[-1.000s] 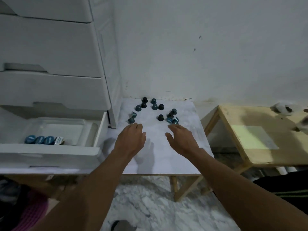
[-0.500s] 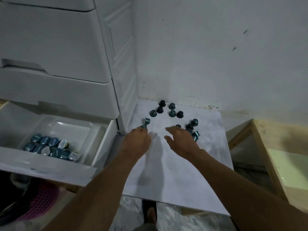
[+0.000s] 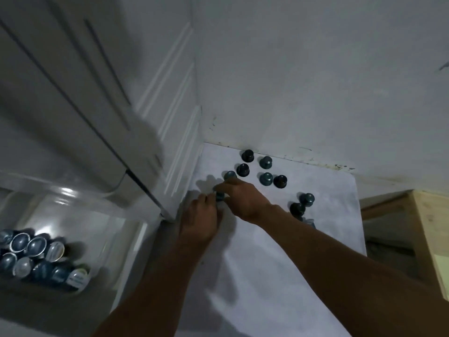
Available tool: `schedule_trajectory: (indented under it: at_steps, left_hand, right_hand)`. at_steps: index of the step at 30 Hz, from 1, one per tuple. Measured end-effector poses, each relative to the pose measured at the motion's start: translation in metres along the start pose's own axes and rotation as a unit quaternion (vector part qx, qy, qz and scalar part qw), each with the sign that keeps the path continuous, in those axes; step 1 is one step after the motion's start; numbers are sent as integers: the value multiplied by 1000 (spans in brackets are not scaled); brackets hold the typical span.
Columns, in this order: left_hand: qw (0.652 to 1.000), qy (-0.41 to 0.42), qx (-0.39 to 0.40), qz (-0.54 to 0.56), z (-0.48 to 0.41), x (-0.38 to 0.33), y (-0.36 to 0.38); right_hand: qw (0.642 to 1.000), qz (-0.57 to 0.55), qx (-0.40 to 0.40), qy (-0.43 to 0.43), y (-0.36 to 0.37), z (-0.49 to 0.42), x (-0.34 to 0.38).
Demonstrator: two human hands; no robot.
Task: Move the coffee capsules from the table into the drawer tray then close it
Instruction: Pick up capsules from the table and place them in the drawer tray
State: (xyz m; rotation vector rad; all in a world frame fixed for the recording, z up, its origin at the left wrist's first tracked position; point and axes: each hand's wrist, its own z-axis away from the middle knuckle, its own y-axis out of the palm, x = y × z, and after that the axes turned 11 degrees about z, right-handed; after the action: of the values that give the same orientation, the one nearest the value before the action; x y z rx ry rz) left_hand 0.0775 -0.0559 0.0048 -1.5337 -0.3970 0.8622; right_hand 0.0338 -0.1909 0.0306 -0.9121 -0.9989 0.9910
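One teal metal coffee capsule [image 3: 220, 196] lies between my two hands at the left edge of the white counter [image 3: 279, 276], just beside the white drawer cabinet [image 3: 170, 117].

- Left hand [image 3: 201, 221]: on the near side of the capsule, fingers curled downward, fingertips touching it.
- Right hand [image 3: 245, 200]: on the right side, fingers laid over the top of the capsule.
- Grip state: motion blur covers the contact area, so I cannot tell whether either hand's fingers are closed on the capsule.

Beyond the right hand, toward the wall, the remaining teal and black capsules [image 3: 266, 178] stand scattered on the counter. Two of them sit just right of the right forearm.

At lower left, the open white drawer [image 3: 60, 312] carries a clear plastic tray [image 3: 80, 215]. A cluster of blue stored capsules [image 3: 36, 254] lies in the tray's near left part.
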Motion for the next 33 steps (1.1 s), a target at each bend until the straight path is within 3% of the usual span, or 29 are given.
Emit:
schedule_trajectory:
  at_steps: [5, 11, 21, 33]
  left_hand:
    - [985, 75, -150, 45, -9, 16, 29]
    - [982, -18, -43, 186, -12, 15, 28]
    - [968, -113, -32, 220, -1, -13, -2]
    - [918, -15, -120, 378, 65, -81, -75]
  right_hand:
    - [999, 3, 4, -36, 17, -23, -6]
    - [1000, -6, 25, 3, 25, -27, -12]
    - [993, -41, -79, 81, 4, 15, -24]
    - [946, -121, -273, 127, -43, 142, -3]
